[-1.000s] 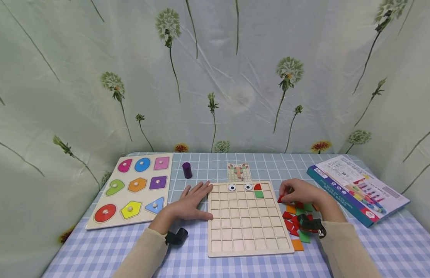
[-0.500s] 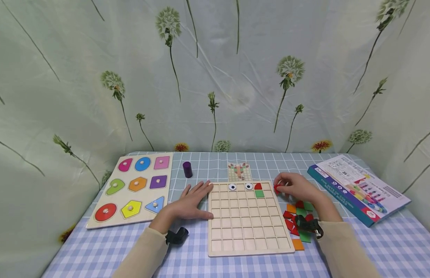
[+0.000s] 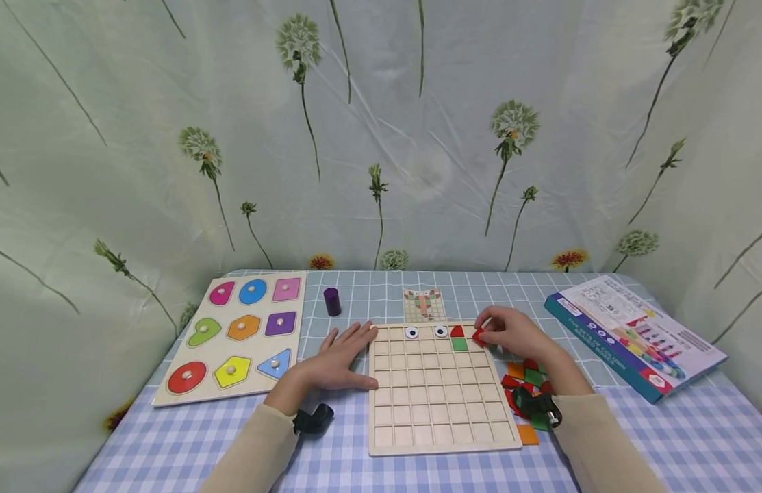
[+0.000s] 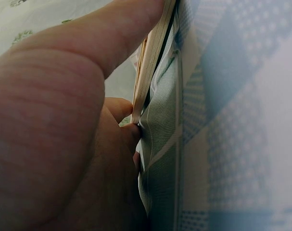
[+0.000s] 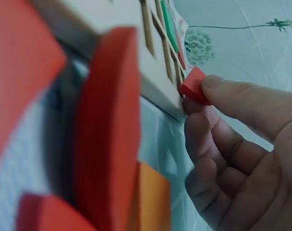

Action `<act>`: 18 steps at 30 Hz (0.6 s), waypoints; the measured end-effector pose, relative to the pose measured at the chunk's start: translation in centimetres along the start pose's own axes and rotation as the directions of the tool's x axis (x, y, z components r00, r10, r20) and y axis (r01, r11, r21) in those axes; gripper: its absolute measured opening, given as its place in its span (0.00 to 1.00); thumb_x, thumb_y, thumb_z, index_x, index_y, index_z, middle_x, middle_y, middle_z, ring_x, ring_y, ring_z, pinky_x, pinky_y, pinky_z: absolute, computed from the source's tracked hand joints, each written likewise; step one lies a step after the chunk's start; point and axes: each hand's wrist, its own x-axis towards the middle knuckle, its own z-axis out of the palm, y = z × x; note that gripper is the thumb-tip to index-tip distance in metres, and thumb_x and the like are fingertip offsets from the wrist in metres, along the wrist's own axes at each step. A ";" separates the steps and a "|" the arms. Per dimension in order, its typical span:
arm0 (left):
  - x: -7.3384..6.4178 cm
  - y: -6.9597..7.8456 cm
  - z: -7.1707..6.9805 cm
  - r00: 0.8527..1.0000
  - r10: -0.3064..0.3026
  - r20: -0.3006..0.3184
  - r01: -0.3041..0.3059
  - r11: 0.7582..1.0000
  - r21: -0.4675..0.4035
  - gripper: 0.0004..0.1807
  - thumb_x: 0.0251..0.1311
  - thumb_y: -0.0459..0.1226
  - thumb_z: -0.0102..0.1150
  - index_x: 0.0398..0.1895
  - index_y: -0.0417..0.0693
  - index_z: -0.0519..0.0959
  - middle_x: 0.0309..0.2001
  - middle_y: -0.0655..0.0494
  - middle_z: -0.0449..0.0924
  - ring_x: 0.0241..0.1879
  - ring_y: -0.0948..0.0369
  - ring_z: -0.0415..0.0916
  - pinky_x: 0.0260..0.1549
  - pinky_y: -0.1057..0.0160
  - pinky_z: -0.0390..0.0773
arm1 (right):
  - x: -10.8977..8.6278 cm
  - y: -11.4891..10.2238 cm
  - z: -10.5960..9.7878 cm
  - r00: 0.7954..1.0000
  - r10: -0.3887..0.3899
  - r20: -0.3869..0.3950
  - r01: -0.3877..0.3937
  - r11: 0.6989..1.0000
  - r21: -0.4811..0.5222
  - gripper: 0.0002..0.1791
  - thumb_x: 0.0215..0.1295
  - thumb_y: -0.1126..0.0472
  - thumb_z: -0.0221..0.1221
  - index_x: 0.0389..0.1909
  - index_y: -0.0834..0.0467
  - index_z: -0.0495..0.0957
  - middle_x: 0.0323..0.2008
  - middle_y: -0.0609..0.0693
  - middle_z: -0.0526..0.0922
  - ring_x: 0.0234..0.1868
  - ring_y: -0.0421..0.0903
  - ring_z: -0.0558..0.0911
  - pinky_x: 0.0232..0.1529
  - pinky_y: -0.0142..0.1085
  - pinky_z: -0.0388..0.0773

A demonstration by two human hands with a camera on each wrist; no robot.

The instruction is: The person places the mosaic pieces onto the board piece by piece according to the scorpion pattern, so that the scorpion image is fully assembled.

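Observation:
A wooden grid board (image 3: 442,395) lies on the tablecloth. Two round eye pieces (image 3: 411,333), a red quarter-round tile (image 3: 457,331) and a green square tile (image 3: 459,344) sit in its upper cells. My left hand (image 3: 336,364) rests spread against the board's left edge, thumb and fingertips touching it. At the upper right corner my right hand (image 3: 515,332) pinches a small red tile (image 5: 194,85) between thumb and finger; its full outline is partly hidden. In the right wrist view the tile is tilted, close to the board's rim.
Loose red, green and orange tiles (image 3: 528,435) lie along the board's right side, partly under my right wrist. A pattern card (image 3: 424,306) stands behind the board. A shape puzzle (image 3: 233,349), purple cylinder (image 3: 332,302) and flat box (image 3: 633,335) lie around.
My right hand has moved up and left from beside the tile pile to the board's upper right corner, carrying the red tile. My left hand stays where it was.

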 end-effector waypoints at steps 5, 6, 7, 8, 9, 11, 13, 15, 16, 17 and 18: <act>0.0 0.0 0.0 1.000 0.003 0.001 -0.003 1.000 0.004 0.55 0.56 0.59 0.67 0.81 0.54 0.48 0.82 0.55 0.42 0.82 0.50 0.34 0.77 0.38 0.30 | 0.1 -0.1 0.3 1.000 0.018 0.007 -0.018 1.000 0.016 0.09 0.63 0.60 0.66 0.43 0.55 0.80 0.32 0.51 0.80 0.33 0.47 0.74 0.31 0.34 0.73; 0.1 0.0 0.0 1.000 0.003 0.002 -0.003 1.000 0.004 0.55 0.56 0.59 0.67 0.81 0.54 0.48 0.82 0.55 0.42 0.82 0.50 0.34 0.77 0.38 0.30 | 0.1 -0.1 0.4 1.000 0.021 0.006 -0.021 1.000 0.018 0.09 0.63 0.60 0.67 0.42 0.55 0.80 0.32 0.51 0.80 0.33 0.47 0.74 0.31 0.33 0.73; 0.1 0.0 0.0 1.000 0.003 0.002 -0.003 1.000 0.004 0.55 0.56 0.59 0.67 0.81 0.54 0.48 0.82 0.55 0.42 0.82 0.50 0.34 0.76 0.38 0.30 | 0.2 -0.1 0.5 1.000 0.022 0.006 -0.022 1.000 0.017 0.09 0.63 0.60 0.67 0.42 0.55 0.80 0.32 0.51 0.80 0.34 0.47 0.74 0.32 0.33 0.73; 0.1 -0.1 0.0 1.000 0.002 0.002 -0.002 1.000 0.005 0.55 0.56 0.59 0.67 0.81 0.54 0.48 0.82 0.55 0.42 0.82 0.50 0.34 0.76 0.38 0.30 | 0.2 -0.1 0.6 1.000 0.023 0.002 -0.023 1.000 0.012 0.09 0.62 0.59 0.67 0.41 0.55 0.80 0.32 0.50 0.79 0.34 0.47 0.74 0.32 0.33 0.73; 0.1 -0.1 0.0 1.000 0.002 0.003 -0.002 1.000 0.005 0.55 0.56 0.59 0.67 0.81 0.54 0.48 0.82 0.55 0.42 0.82 0.50 0.34 0.76 0.38 0.30 | 0.2 -0.1 0.6 1.000 0.014 -0.001 -0.014 1.000 0.001 0.09 0.62 0.59 0.68 0.41 0.56 0.80 0.32 0.50 0.79 0.34 0.47 0.74 0.32 0.33 0.73; 0.1 -0.1 0.0 1.000 0.002 0.003 -0.002 1.000 0.005 0.55 0.56 0.59 0.67 0.81 0.54 0.48 0.82 0.55 0.42 0.82 0.50 0.33 0.76 0.38 0.29 | 0.2 0.0 0.8 1.000 0.006 -0.009 -0.006 1.000 -0.013 0.09 0.62 0.59 0.68 0.40 0.56 0.81 0.32 0.50 0.79 0.35 0.46 0.74 0.33 0.32 0.74; 0.1 -0.1 0.1 1.000 0.003 0.004 -0.003 1.000 0.008 0.55 0.56 0.59 0.67 0.81 0.54 0.48 0.82 0.55 0.41 0.82 0.50 0.33 0.76 0.37 0.29 | 0.2 0.0 0.9 1.000 -0.011 -0.022 0.011 0.999 -0.034 0.08 0.62 0.59 0.68 0.39 0.56 0.81 0.31 0.50 0.78 0.34 0.46 0.74 0.33 0.33 0.73; 0.2 -0.1 0.1 1.000 0.002 0.003 -0.002 1.000 0.010 0.55 0.56 0.59 0.67 0.81 0.54 0.48 0.82 0.55 0.41 0.82 0.50 0.33 0.76 0.37 0.29 | 0.3 0.1 1.0 0.999 -0.035 -0.034 0.033 0.998 -0.052 0.08 0.62 0.58 0.68 0.38 0.57 0.81 0.29 0.49 0.77 0.33 0.46 0.73 0.33 0.33 0.71; 0.2 -0.1 0.1 1.000 0.001 0.003 -0.002 1.000 0.010 0.55 0.56 0.59 0.67 0.81 0.54 0.48 0.82 0.55 0.41 0.82 0.50 0.33 0.76 0.37 0.29 | 0.3 0.1 1.1 0.998 -0.037 -0.042 0.035 0.998 -0.055 0.08 0.62 0.58 0.68 0.37 0.56 0.81 0.28 0.49 0.76 0.33 0.45 0.73 0.33 0.33 0.71; 0.2 -0.1 0.1 1.000 0.000 0.002 0.000 1.000 0.011 0.55 0.56 0.59 0.67 0.81 0.54 0.48 0.82 0.55 0.41 0.82 0.50 0.33 0.76 0.37 0.29 | 0.3 0.1 1.1 0.998 -0.048 -0.047 0.045 0.997 -0.063 0.08 0.62 0.58 0.68 0.37 0.57 0.81 0.28 0.48 0.75 0.32 0.45 0.73 0.33 0.33 0.70; 0.1 -0.1 0.1 1.000 -0.001 0.002 0.001 1.000 0.012 0.55 0.56 0.59 0.67 0.81 0.54 0.48 0.82 0.55 0.41 0.82 0.50 0.33 0.76 0.37 0.29 | 0.4 0.1 1.1 0.997 -0.051 -0.052 0.048 0.997 -0.064 0.08 0.62 0.58 0.68 0.37 0.57 0.80 0.27 0.48 0.75 0.32 0.45 0.73 0.32 0.33 0.70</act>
